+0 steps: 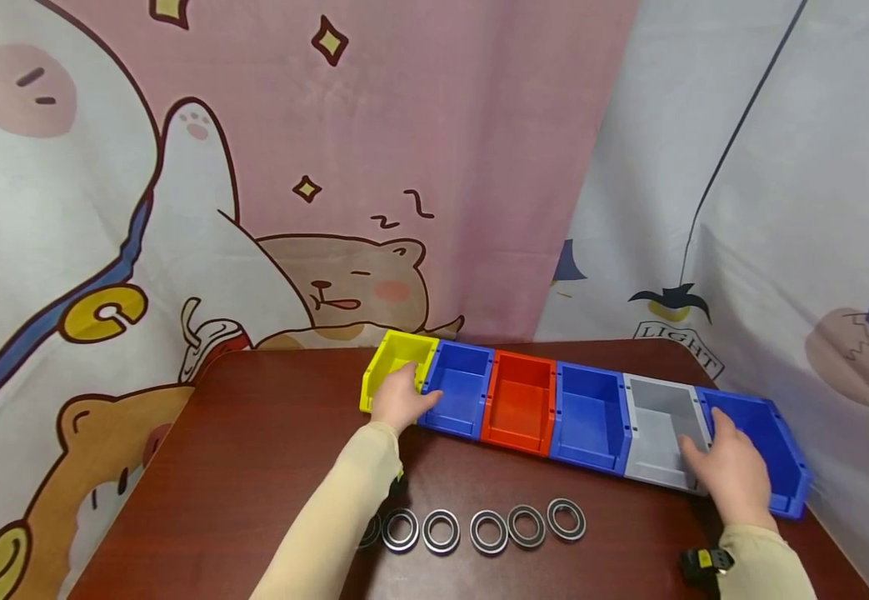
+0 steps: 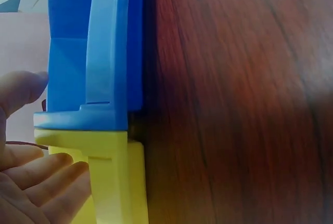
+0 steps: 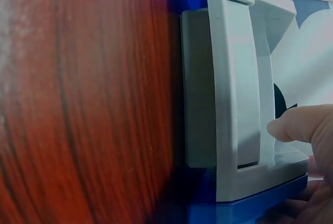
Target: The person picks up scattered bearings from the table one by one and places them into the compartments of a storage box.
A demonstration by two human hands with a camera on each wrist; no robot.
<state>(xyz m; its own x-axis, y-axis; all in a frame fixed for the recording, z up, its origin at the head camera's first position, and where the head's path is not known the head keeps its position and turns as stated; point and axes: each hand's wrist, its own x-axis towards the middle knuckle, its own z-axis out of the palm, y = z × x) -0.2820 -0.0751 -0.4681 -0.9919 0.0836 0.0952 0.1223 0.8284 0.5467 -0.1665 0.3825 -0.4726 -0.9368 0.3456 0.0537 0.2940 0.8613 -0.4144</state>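
My left hand (image 1: 402,400) is over the yellow bin (image 1: 408,347), its thumb extended toward the blue bin (image 1: 460,383) beside it. In the left wrist view, the fingers of the left hand (image 2: 39,185) reach the inside of the yellow bin (image 2: 112,182), slightly bent and holding nothing. My right hand (image 1: 737,475) spans the border of the grey bin (image 1: 655,458) and the rightmost blue bin (image 1: 775,454). In the right wrist view, its thumb (image 3: 299,122) lies over the grey bin (image 3: 247,78); the other fingers are partly hidden beside the blue bin (image 3: 276,199). Contact is unclear.
A red bin (image 1: 520,404) and another blue bin (image 1: 587,417) complete the joined row. Several metal rings (image 1: 441,532) lie on the brown table (image 1: 254,467) in front, one partly behind the left sleeve. A printed curtain (image 1: 479,167) hangs behind the table.
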